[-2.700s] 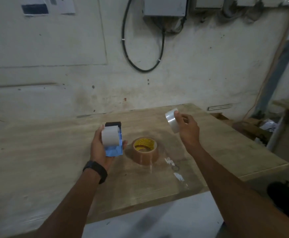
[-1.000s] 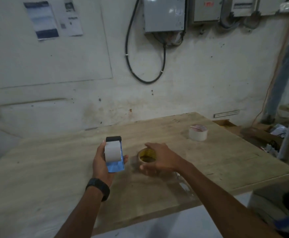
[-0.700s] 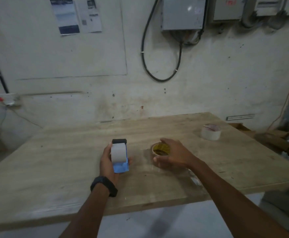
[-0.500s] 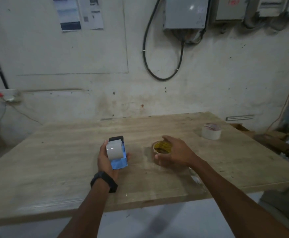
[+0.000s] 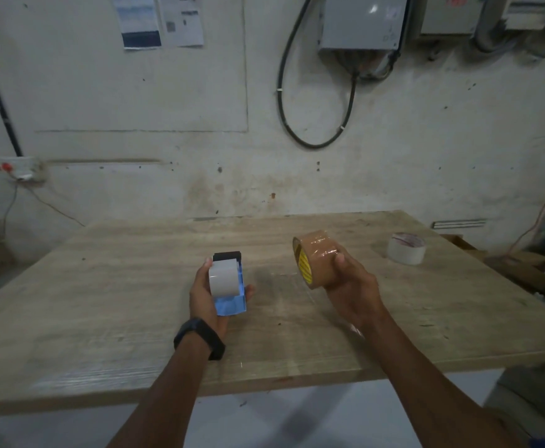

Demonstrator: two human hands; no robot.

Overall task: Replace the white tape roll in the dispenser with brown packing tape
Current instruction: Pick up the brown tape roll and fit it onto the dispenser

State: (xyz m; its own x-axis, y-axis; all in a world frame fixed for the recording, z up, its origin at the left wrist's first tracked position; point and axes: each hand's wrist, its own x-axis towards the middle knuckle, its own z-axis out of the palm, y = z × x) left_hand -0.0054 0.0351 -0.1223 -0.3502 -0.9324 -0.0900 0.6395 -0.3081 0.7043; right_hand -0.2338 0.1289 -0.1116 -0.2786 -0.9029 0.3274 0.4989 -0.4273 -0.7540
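My left hand (image 5: 203, 295) holds the blue tape dispenser (image 5: 230, 302) above the wooden table (image 5: 135, 305). A white drum (image 5: 223, 277) sits in the dispenser, and a black head (image 5: 226, 255) tops it. My right hand (image 5: 350, 286) grips the brown packing tape roll (image 5: 314, 258), lifted off the table and tilted so its yellow core faces left. The roll hangs to the right of the dispenser, apart from it. The white tape roll (image 5: 406, 248) lies flat at the table's far right.
A black band (image 5: 200, 337) is on my left wrist. The wall behind carries grey electrical boxes (image 5: 361, 24), a looping black cable (image 5: 313, 101) and posted papers (image 5: 161, 19). Cardboard clutter (image 5: 529, 270) lies beyond the table's right edge.
My right hand set the white roll down at the far right, closed on the brown roll on the table and has now lifted and tilted it. The dispenser stayed in my left hand.
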